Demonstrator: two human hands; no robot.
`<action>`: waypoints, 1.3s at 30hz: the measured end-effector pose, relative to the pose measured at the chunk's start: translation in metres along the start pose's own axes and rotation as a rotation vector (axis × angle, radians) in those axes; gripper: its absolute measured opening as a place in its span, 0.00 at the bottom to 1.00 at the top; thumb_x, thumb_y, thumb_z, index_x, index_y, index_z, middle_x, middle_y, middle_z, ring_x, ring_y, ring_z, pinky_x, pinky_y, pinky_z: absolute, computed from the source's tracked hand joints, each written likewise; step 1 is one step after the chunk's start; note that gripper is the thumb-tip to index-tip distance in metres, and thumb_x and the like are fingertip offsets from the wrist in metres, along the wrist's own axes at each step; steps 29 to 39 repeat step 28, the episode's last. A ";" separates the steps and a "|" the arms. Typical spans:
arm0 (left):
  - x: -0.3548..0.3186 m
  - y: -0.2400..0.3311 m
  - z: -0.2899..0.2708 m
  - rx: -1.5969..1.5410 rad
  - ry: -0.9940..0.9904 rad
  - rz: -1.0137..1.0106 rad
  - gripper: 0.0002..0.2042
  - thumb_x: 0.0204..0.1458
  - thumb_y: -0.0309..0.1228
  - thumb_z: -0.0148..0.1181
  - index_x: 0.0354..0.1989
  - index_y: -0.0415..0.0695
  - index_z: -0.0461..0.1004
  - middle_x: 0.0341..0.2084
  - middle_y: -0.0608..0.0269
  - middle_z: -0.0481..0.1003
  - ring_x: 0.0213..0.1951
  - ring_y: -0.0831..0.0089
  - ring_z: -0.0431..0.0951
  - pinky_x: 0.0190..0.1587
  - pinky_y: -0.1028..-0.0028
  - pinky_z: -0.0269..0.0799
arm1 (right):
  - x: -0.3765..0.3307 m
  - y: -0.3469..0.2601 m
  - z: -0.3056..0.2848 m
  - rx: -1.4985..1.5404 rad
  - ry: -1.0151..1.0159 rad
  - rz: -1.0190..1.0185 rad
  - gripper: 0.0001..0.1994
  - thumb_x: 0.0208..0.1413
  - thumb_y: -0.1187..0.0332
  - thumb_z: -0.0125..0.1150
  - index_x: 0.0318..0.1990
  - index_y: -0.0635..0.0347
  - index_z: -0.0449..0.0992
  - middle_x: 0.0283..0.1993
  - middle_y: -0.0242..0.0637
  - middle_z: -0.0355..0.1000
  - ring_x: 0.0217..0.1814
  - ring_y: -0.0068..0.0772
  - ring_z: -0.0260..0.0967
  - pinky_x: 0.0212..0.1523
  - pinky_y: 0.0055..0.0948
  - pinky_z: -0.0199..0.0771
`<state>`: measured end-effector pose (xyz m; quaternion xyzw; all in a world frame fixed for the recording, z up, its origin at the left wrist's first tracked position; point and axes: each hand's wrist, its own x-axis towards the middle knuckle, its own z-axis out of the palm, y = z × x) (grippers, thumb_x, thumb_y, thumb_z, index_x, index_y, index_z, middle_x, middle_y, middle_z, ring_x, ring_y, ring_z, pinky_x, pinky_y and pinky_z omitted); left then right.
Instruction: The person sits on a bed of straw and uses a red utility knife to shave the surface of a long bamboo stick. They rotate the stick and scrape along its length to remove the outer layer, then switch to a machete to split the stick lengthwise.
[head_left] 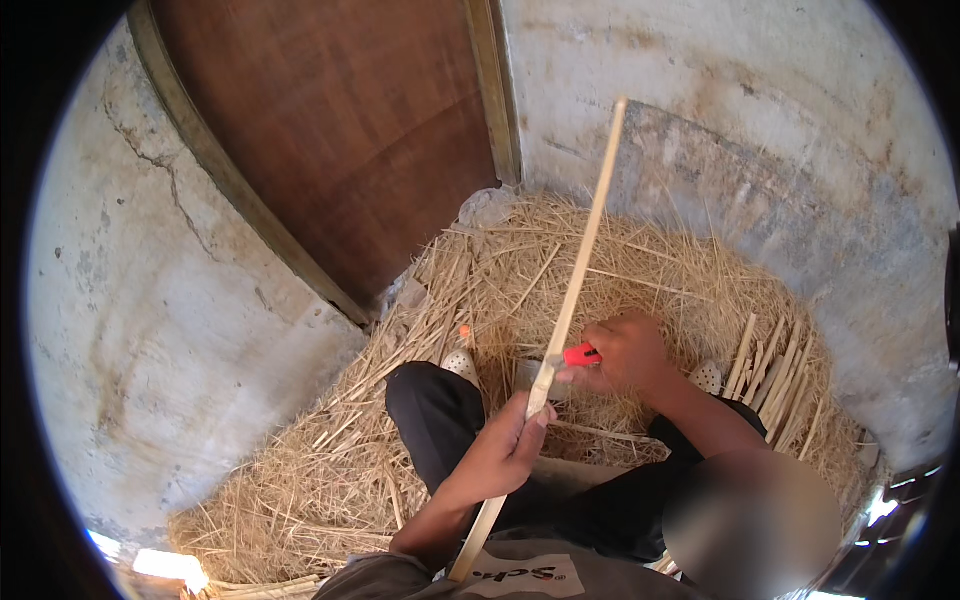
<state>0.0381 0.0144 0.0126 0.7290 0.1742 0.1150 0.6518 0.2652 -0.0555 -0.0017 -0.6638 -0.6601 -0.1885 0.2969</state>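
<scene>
Clamped in the left hand (505, 450) grip, a long bamboo strip (575, 280) slants upward; beside it the right hand (625, 355) closes on a red-handled knife (580, 354) against the strip. Step judged: shaving; next stroke needs steady support over the straw-covered floor (330, 470).

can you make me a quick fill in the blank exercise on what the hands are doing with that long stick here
1. The left hand grips a long pale wooden ____.
2. The right hand holds a small tool with a ____ handle against the strip.
3. The floor around the person is covered in dry ____.
4. More cut strips lie in a bundle on the person's ____ side.

Missing words: strip; red; straw; right
</scene>
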 end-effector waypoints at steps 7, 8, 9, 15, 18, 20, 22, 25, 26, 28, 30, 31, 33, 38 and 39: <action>0.009 -0.009 0.001 0.121 0.049 0.177 0.07 0.65 0.31 0.40 0.42 0.42 0.63 0.21 0.75 0.60 0.20 0.88 0.58 0.22 0.83 0.56 | 0.012 0.030 0.010 -0.092 0.053 0.064 0.32 0.43 0.32 0.59 0.13 0.55 0.67 0.10 0.35 0.61 0.12 0.35 0.64 0.16 0.35 0.63; 0.005 -0.005 0.000 0.108 0.024 0.148 0.07 0.65 0.32 0.40 0.42 0.42 0.63 0.20 0.75 0.60 0.19 0.88 0.58 0.22 0.84 0.56 | 0.011 0.043 0.014 -0.077 0.078 0.124 0.32 0.44 0.33 0.58 0.13 0.56 0.67 0.10 0.35 0.61 0.12 0.36 0.64 0.16 0.35 0.62; 0.002 -0.003 0.000 0.092 0.002 0.116 0.07 0.65 0.32 0.40 0.42 0.42 0.63 0.20 0.75 0.60 0.19 0.88 0.58 0.22 0.84 0.55 | 0.011 0.054 0.015 -0.058 0.098 0.183 0.32 0.45 0.33 0.58 0.13 0.56 0.68 0.10 0.35 0.62 0.12 0.36 0.63 0.15 0.36 0.62; -0.010 -0.006 -0.001 -0.014 -0.036 -0.009 0.07 0.64 0.33 0.42 0.42 0.43 0.63 0.18 0.76 0.59 0.18 0.89 0.56 0.20 0.84 0.53 | 0.005 0.054 0.017 -0.080 -0.004 0.244 0.32 0.48 0.35 0.56 0.12 0.57 0.67 0.09 0.36 0.59 0.10 0.38 0.61 0.14 0.36 0.60; -0.015 -0.012 -0.002 -0.007 -0.049 0.021 0.07 0.64 0.32 0.42 0.41 0.43 0.63 0.18 0.75 0.59 0.18 0.88 0.56 0.21 0.83 0.53 | 0.002 0.028 0.015 -0.053 -0.040 0.121 0.32 0.48 0.34 0.56 0.12 0.56 0.67 0.08 0.36 0.58 0.10 0.38 0.61 0.13 0.36 0.60; -0.014 -0.014 -0.001 0.049 -0.043 0.096 0.07 0.64 0.32 0.42 0.41 0.42 0.63 0.19 0.75 0.59 0.19 0.88 0.56 0.22 0.82 0.54 | 0.010 0.048 0.012 -0.101 0.007 0.112 0.32 0.47 0.34 0.56 0.12 0.56 0.67 0.08 0.36 0.57 0.10 0.37 0.60 0.13 0.35 0.60; -0.014 -0.011 -0.001 0.077 -0.063 0.096 0.06 0.64 0.30 0.42 0.41 0.41 0.62 0.20 0.71 0.61 0.21 0.84 0.59 0.25 0.79 0.57 | 0.013 0.057 0.010 -0.130 0.058 0.110 0.33 0.47 0.33 0.56 0.12 0.56 0.66 0.08 0.35 0.57 0.09 0.37 0.60 0.13 0.35 0.59; -0.020 -0.005 -0.005 0.079 -0.115 -0.005 0.06 0.63 0.28 0.42 0.42 0.40 0.62 0.24 0.64 0.63 0.26 0.77 0.63 0.31 0.74 0.62 | 0.010 0.062 0.018 -0.124 0.108 0.123 0.34 0.46 0.32 0.55 0.12 0.57 0.66 0.08 0.35 0.57 0.09 0.37 0.60 0.13 0.35 0.60; -0.020 -0.004 -0.006 0.080 -0.122 -0.006 0.06 0.63 0.28 0.42 0.41 0.40 0.62 0.24 0.64 0.63 0.26 0.77 0.63 0.31 0.74 0.62 | 0.012 0.067 0.017 -0.127 0.113 0.121 0.34 0.46 0.32 0.54 0.12 0.57 0.66 0.08 0.35 0.57 0.09 0.37 0.60 0.13 0.35 0.60; -0.019 -0.004 -0.008 0.087 -0.124 -0.006 0.05 0.62 0.28 0.42 0.41 0.40 0.62 0.24 0.64 0.63 0.26 0.76 0.63 0.31 0.74 0.62 | 0.012 0.070 0.016 -0.138 0.076 0.107 0.33 0.46 0.32 0.55 0.13 0.56 0.67 0.08 0.35 0.58 0.10 0.38 0.62 0.15 0.35 0.64; -0.019 -0.004 -0.008 0.087 -0.124 -0.006 0.05 0.62 0.28 0.42 0.41 0.40 0.62 0.24 0.64 0.63 0.26 0.76 0.63 0.31 0.74 0.62 | 0.012 0.070 0.016 -0.138 0.076 0.107 0.33 0.46 0.32 0.55 0.13 0.56 0.67 0.08 0.35 0.58 0.10 0.38 0.62 0.15 0.35 0.64; -0.019 -0.004 -0.008 0.087 -0.124 -0.006 0.05 0.62 0.28 0.42 0.41 0.40 0.62 0.24 0.64 0.63 0.26 0.76 0.63 0.31 0.74 0.62 | 0.012 0.070 0.016 -0.138 0.076 0.107 0.33 0.46 0.32 0.55 0.13 0.56 0.67 0.08 0.35 0.58 0.10 0.38 0.62 0.15 0.35 0.64; -0.019 -0.004 -0.008 0.087 -0.124 -0.006 0.05 0.62 0.28 0.42 0.41 0.40 0.62 0.24 0.64 0.63 0.26 0.76 0.63 0.31 0.74 0.62 | 0.012 0.070 0.016 -0.138 0.076 0.107 0.33 0.46 0.32 0.55 0.13 0.56 0.67 0.08 0.35 0.58 0.10 0.38 0.62 0.15 0.35 0.64; -0.019 -0.004 -0.008 0.087 -0.124 -0.006 0.05 0.62 0.28 0.42 0.41 0.40 0.62 0.24 0.64 0.63 0.26 0.76 0.63 0.31 0.74 0.62 | 0.012 0.070 0.016 -0.138 0.076 0.107 0.33 0.46 0.32 0.55 0.13 0.56 0.67 0.08 0.35 0.58 0.10 0.38 0.62 0.15 0.35 0.64; -0.019 -0.004 -0.008 0.087 -0.124 -0.006 0.05 0.62 0.28 0.42 0.41 0.40 0.62 0.24 0.64 0.63 0.26 0.76 0.63 0.31 0.74 0.62 | 0.012 0.070 0.016 -0.138 0.076 0.107 0.33 0.46 0.32 0.55 0.13 0.56 0.67 0.08 0.35 0.58 0.10 0.38 0.62 0.15 0.35 0.64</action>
